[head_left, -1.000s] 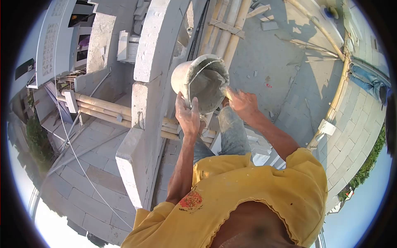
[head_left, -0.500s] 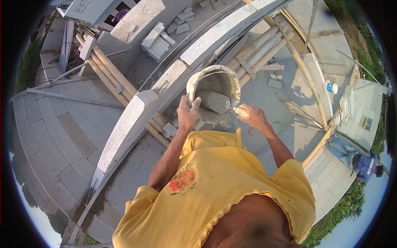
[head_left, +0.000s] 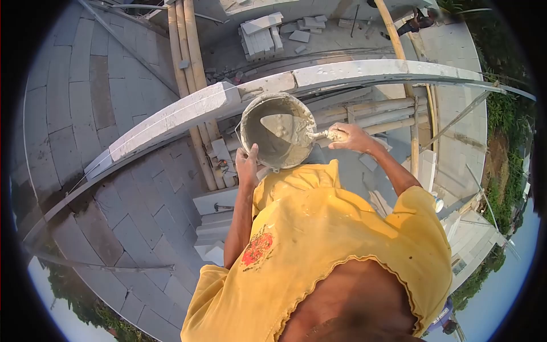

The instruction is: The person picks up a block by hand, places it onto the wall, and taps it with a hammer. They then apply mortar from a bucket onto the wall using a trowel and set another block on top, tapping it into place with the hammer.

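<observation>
My left hand [head_left: 247,165] grips the near left rim of a round, mortar-crusted bucket [head_left: 246,134], held in front of my waist beside a block wall [head_left: 188,108]. My right hand [head_left: 352,138] is closed round the handle of a trowel [head_left: 276,123]. Its pointed blade reaches over the right rim into the bucket's mouth, carrying wet grey mortar. More mortar [head_left: 297,153] coats the inside wall at the lower right. Part of the bucket's bottom is hidden by the blade.
Bamboo poles [head_left: 185,51] run under the wall on the left, and more poles [head_left: 376,114] lie beyond my right hand. A stack of pale blocks [head_left: 263,41] stands behind the wall. One person [head_left: 417,24] is at the upper right, another [head_left: 446,322] at the lower right.
My view has turned, so the wall lies more level across it. The trowel blade has come up within the bucket and now shows mortar on it. Both hands keep their grips.
</observation>
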Demonstrator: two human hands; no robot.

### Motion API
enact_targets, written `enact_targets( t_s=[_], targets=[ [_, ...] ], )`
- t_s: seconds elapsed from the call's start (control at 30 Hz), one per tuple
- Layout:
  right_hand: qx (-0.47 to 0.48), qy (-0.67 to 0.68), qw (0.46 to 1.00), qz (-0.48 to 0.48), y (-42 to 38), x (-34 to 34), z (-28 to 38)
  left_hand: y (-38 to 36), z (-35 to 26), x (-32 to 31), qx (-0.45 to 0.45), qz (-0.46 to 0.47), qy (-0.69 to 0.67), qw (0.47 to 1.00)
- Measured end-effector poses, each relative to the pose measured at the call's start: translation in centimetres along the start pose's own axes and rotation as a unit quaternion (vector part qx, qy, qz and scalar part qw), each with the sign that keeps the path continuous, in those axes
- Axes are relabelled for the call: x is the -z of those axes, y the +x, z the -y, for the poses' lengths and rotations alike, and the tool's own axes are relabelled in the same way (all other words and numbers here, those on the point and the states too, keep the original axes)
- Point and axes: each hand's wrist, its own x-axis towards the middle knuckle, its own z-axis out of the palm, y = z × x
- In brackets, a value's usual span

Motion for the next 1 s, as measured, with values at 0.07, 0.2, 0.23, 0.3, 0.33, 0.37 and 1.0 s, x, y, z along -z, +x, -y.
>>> enact_targets(
  t_s=[0.07,0.2,0.23,0.3,0.33,0.37,1.0],
  targets=[
    [-0.019,0.012,1.0,0.011,2.0,1.9,2.4,0.0,-0.8,1.0,0.025,-0.022,-0.034,0.999],
    [-0.002,-0.086,0.996,-0.026,6.0,4.2,2.9,0.1,0.1,3.1,0.032,-0.082,-0.034,0.996],
    [0.01,-0.138,0.989,-0.045,7.1,4.6,2.6,0.2,1.2,4.3,0.032,-0.097,-0.024,0.994],
    [0.037,-0.239,0.967,-0.084,10.4,5.4,1.4,-0.5,1.6,6.3,0.045,-0.14,-0.005,0.989],
    [0.049,-0.262,0.959,-0.096,12.4,5.7,0.7,-1.2,1.6,6.9,0.049,-0.166,-0.002,0.985],
    [0.062,-0.286,0.95,-0.105,14.2,5.6,-0.2,-2.1,1.9,7.4,0.057,-0.193,-0.001,0.98],
    [0.112,-0.477,0.84,-0.232,12.4,15.2,-15.3,-11.2,3.1,5.3,0.064,-0.291,-0.154,0.942]
  ],
)
